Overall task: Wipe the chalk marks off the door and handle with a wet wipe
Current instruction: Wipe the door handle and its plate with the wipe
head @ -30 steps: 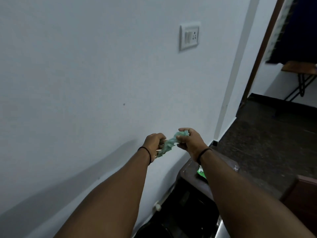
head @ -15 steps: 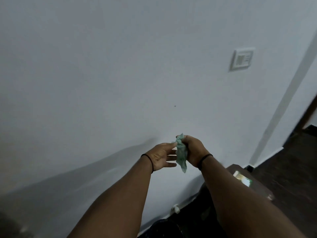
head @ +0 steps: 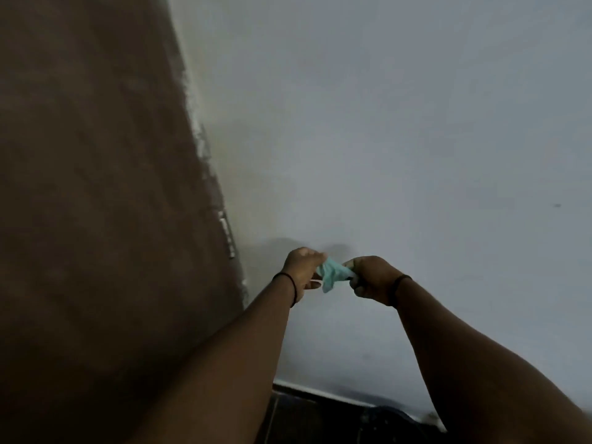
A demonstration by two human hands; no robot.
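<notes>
Head view, single frame, blurred and dim. Wipe (head: 333, 274): pale green, crumpled, stretched between the two hands in front of the wall, at mid-frame; a loose corner hangs below its left end. Left hand (head: 302, 270): raised, back toward the camera, fingers curled, pinching the left end of the wipe; a thin black band (head: 288, 285) circles the wrist. Right hand (head: 370, 277): raised at the same height, just beside the left hand, knuckles up, fingers curled round the right end of the wipe; a second black band (head: 398, 285) sits at its wrist. Both forearms enter from the lower edge, bare. Door (head: 96, 203): dark brown surface filling the left part of the frame, leaning in the wide-angle picture, its right edge running from the top down to the left forearm; whitish smears (head: 226, 232) lie along that edge, above and left of the hands; whether they are chalk or paint cannot be told. Handle: cannot be made out. Wall (head: 400, 123): plain pale grey, covering the right and upper part, with one small dark speck (head: 556, 205) at far right and soft shadows of the hands just above them. Floor (head: 320, 418): dark strip at the bottom, between the forearms, met by a pale skirting line (head: 320, 391).
</notes>
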